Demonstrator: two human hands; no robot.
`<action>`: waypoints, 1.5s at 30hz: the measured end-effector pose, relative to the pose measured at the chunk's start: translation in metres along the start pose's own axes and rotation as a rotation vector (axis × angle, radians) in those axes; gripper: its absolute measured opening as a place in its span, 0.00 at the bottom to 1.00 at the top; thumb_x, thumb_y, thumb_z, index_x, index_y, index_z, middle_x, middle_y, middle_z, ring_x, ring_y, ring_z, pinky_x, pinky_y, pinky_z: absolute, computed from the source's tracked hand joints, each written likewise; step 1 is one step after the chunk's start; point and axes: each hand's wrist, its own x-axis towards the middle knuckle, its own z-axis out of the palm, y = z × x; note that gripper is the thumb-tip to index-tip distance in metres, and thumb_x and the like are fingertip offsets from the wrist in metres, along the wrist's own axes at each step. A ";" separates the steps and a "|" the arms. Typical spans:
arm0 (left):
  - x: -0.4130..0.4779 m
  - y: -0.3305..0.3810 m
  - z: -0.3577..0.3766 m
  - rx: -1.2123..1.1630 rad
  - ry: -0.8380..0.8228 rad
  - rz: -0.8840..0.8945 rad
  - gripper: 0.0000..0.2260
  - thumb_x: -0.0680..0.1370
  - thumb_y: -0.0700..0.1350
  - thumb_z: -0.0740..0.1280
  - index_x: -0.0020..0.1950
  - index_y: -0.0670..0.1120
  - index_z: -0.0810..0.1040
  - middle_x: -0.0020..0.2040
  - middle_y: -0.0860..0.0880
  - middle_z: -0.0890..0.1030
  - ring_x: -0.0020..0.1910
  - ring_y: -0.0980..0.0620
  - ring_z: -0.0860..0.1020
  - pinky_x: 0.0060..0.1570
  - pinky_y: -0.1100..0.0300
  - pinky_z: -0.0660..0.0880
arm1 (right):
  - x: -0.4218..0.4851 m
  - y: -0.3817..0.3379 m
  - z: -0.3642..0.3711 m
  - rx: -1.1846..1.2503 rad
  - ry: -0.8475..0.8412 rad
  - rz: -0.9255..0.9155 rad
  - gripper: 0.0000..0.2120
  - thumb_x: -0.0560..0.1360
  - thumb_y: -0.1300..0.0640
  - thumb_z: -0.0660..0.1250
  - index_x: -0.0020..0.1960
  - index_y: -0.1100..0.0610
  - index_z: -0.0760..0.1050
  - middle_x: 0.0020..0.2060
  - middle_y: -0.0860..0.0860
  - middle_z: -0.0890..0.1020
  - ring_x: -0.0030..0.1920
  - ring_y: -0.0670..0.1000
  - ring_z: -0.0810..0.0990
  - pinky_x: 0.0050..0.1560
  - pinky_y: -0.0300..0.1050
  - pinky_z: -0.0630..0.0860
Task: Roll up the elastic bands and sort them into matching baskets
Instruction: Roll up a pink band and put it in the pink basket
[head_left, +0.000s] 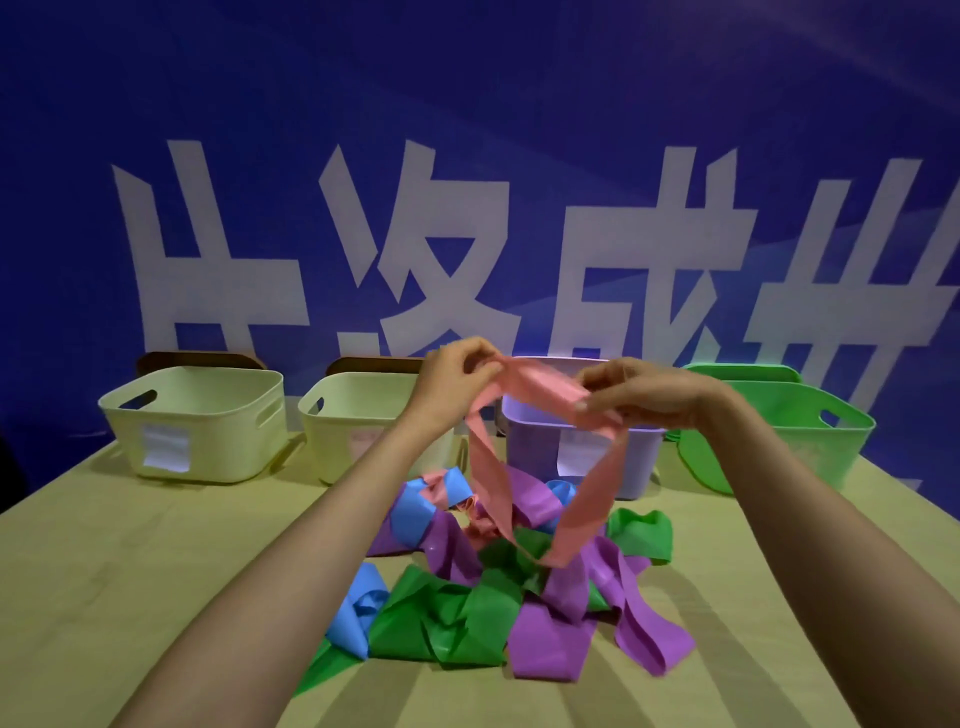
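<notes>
A pink elastic band (540, 391) hangs in a loop above the table, stretched between both hands. My left hand (454, 379) pinches its left end and my right hand (639, 397) pinches its right end. The loop's lower part (579, 514) dangles down to a tangled pile of bands (498, 587) in green, purple, blue and pink. Behind stand two cream baskets (197, 421) (358, 415), a purple basket (576, 441) and a green basket (810, 421).
The wooden table (156, 571) runs toward me with bare surface left and right of the pile. A blue banner with white characters (467, 234) fills the back. White labels are stuck on the basket fronts (166, 447).
</notes>
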 end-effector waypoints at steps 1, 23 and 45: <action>0.000 0.001 -0.003 0.223 0.071 0.069 0.03 0.76 0.43 0.68 0.46 0.47 0.82 0.44 0.49 0.82 0.43 0.51 0.78 0.45 0.56 0.74 | 0.001 0.001 0.002 -0.231 0.107 0.028 0.06 0.74 0.62 0.69 0.49 0.63 0.78 0.37 0.54 0.78 0.37 0.49 0.75 0.33 0.37 0.73; -0.011 0.014 0.009 -0.253 -0.243 -0.280 0.09 0.75 0.41 0.60 0.36 0.49 0.64 0.33 0.51 0.65 0.32 0.54 0.63 0.34 0.58 0.61 | 0.016 -0.010 0.038 -0.096 0.636 -0.254 0.13 0.81 0.61 0.50 0.62 0.59 0.68 0.40 0.53 0.78 0.35 0.49 0.78 0.25 0.40 0.76; -0.017 0.009 -0.028 -0.992 -0.204 -0.374 0.08 0.79 0.35 0.61 0.57 0.43 0.74 0.44 0.48 0.81 0.36 0.57 0.81 0.36 0.67 0.77 | 0.026 -0.005 0.036 -0.113 0.530 -0.133 0.09 0.79 0.64 0.55 0.51 0.62 0.74 0.42 0.58 0.79 0.34 0.50 0.74 0.33 0.39 0.75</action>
